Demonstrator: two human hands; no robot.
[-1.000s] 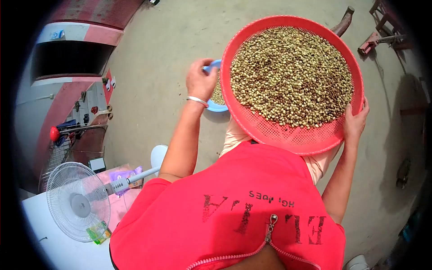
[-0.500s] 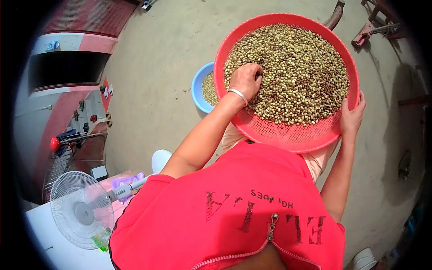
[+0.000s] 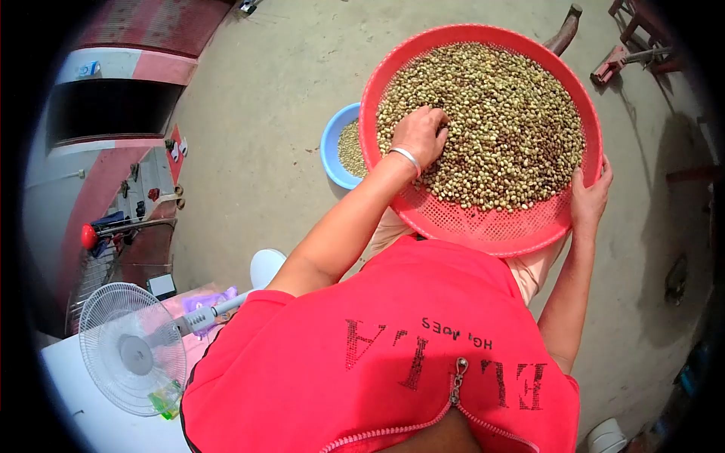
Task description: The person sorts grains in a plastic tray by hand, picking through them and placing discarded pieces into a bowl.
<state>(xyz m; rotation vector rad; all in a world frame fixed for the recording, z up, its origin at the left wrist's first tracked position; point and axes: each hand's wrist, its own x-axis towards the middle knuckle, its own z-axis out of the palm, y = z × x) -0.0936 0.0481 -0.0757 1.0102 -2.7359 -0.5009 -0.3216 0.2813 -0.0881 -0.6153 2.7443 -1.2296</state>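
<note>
A concrete floor [image 3: 257, 113] is spread beneath everything, and the foreground is filled by a red zip-neck shirt [image 3: 302, 355]. Just beyond the shirt, above light trousers [image 3: 529, 275], a round red perforated tray [image 3: 491, 230] is held, most of it covered by a heap of green and brown bean-like seeds [image 3: 506, 121]. To the lower left, a white fan [image 3: 136, 355] is seen beside the shirt. A blue basin [image 3: 327, 147], partly hidden by the tray's left edge, is partly filled with similar seeds. The tray's right rim is gripped by the right hand [image 3: 590, 200]. The left hand [image 3: 421, 137] is rested on the heap's left side, fingers curled; whether any seeds are grasped cannot be told. A silvery bangle [image 3: 408, 161] is worn on the left wrist.
</note>
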